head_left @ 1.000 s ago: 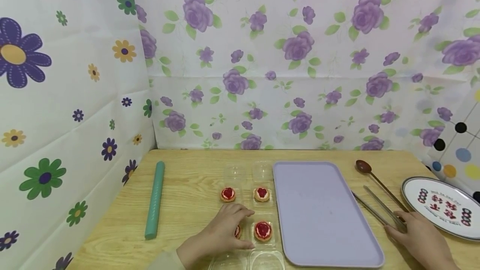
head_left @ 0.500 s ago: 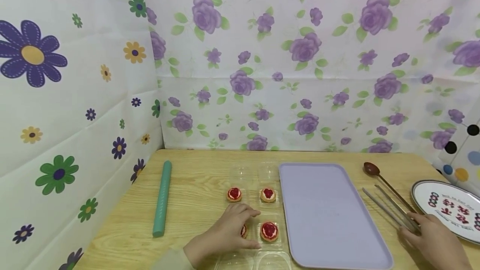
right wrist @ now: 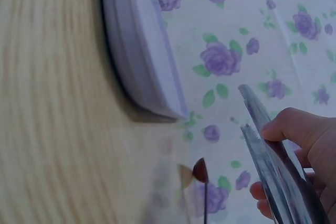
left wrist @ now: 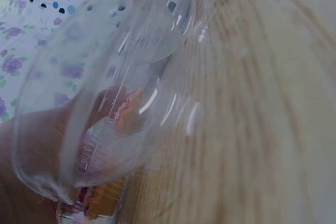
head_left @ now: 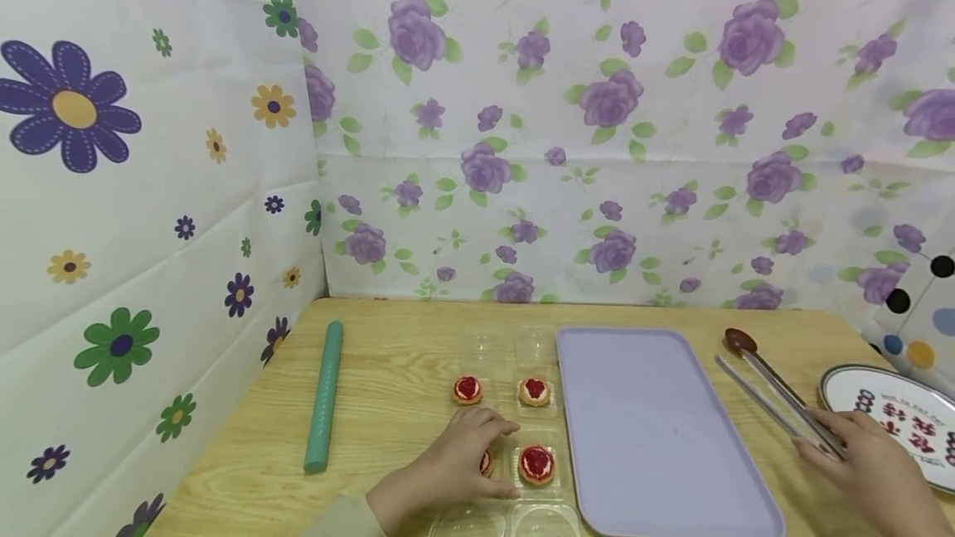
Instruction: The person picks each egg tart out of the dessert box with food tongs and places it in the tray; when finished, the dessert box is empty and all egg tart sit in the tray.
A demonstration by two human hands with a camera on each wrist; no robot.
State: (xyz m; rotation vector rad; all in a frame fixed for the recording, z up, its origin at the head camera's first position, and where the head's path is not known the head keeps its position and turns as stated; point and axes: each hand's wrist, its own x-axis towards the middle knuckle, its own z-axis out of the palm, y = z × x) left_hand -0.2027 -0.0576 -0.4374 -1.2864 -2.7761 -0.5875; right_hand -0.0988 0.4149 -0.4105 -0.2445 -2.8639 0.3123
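Note:
My left hand point(head_left: 455, 458) curves around a clear plastic container point(head_left: 555, 437), with thumb and fingers at opposite edges. It partly covers a small red-topped tart point(head_left: 487, 463); another tart point(head_left: 536, 464) sits just right of the fingertips. In the left wrist view, the open clear lid point(left wrist: 152, 35) stands in front of the hand point(left wrist: 37, 145). My right hand point(head_left: 869, 458) holds metal tongs point(head_left: 776, 392) at the right, their tips apart with nothing between them. The right wrist view shows the thumb along the tongs point(right wrist: 278, 166), raised off the table.
Behind, a second clear container holds two tarts point(head_left: 467, 389). A lilac tray point(head_left: 656, 429) lies between the hands. Beyond the tongs are a brown spoon point(head_left: 740, 341) and a white plate point(head_left: 895, 413) with red lettering. A green rolling pin point(head_left: 323, 396) lies at the left.
My right hand has picked the tongs up off the table, and they now pass in front of the spoon's handle. My left hand stays at the container. The head view has shifted slightly.

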